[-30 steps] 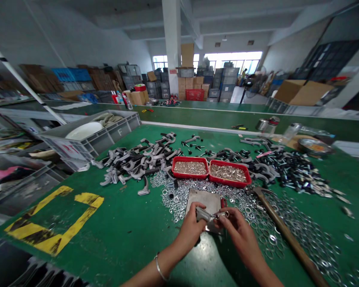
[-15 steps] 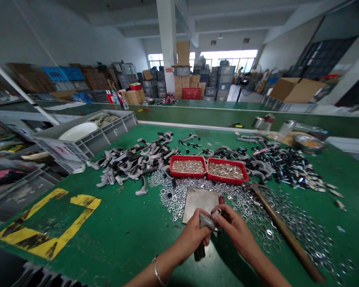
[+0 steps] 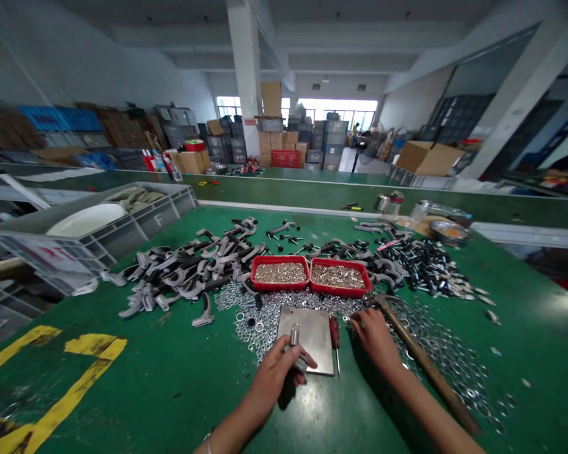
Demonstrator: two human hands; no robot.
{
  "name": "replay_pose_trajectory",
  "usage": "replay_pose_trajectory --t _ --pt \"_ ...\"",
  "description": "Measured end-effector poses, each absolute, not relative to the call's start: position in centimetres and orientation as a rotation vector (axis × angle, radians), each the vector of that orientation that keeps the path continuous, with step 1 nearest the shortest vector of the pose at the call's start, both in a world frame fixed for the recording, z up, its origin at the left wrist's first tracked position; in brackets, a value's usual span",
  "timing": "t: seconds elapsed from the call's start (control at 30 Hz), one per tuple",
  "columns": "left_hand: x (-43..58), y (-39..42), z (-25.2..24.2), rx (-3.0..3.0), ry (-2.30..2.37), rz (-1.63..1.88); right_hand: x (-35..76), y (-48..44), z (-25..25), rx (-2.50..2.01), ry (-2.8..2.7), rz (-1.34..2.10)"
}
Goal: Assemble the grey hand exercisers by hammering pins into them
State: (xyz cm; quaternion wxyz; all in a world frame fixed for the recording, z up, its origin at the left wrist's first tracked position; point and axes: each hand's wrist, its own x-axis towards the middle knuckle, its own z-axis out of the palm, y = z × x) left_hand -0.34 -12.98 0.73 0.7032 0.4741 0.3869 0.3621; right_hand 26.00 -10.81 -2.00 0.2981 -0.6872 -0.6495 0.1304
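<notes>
Two bare hands, left (image 3: 277, 369) and right (image 3: 376, 334), over a green worktable (image 3: 208, 384); the left holds one gray part (image 3: 301, 364) with one coil spring (image 3: 295, 334). Around them: one metal plate (image 3: 315, 340), one red-handled screwdriver (image 3: 335, 331), one hammer (image 3: 421, 356), two red trays (image 3: 280, 287), one metal bowl (image 3: 449, 242). Metal rings (image 3: 454, 372), gray-and-black handles (image 3: 224, 250) and black-headed bolts (image 3: 428, 268) are too many to count.
</notes>
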Motion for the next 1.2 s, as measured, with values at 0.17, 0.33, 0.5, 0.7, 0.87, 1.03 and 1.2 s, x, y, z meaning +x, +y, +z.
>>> replay_pose_trajectory --t 0.17,0.33,0.5,0.7,0.87,1.03,1.2 --pt "-0.7 -11.4 0.8 1.146 0.957 0.802 28.2 -8.6 -2.5 -1.879 -1.774 0.218" --pt "0.3 -11.4 1.1 1.170 1.139 1.039 26.7 -9.2 -1.4 -1.799 -1.771 0.262" --pt "1.3 -11.9 2.3 1.338 1.075 1.085 20.9 -12.7 0.7 -1.500 -1.341 1.036" --pt "2.1 -12.6 1.1 1.492 1.168 1.050 15.3 -14.6 0.5 -1.024 -0.765 1.609" --pt "2.4 -12.9 0.5 1.502 1.273 1.022 15.7 -15.0 0.8 -0.968 -0.788 1.684" --pt "2.3 -12.9 2.2 1.461 1.210 0.948 17.3 -16.0 1.2 -1.262 -1.328 1.187" --pt "1.7 -12.7 2.9 1.451 1.157 0.924 17.3 -16.4 0.2 -1.234 -1.869 0.496"
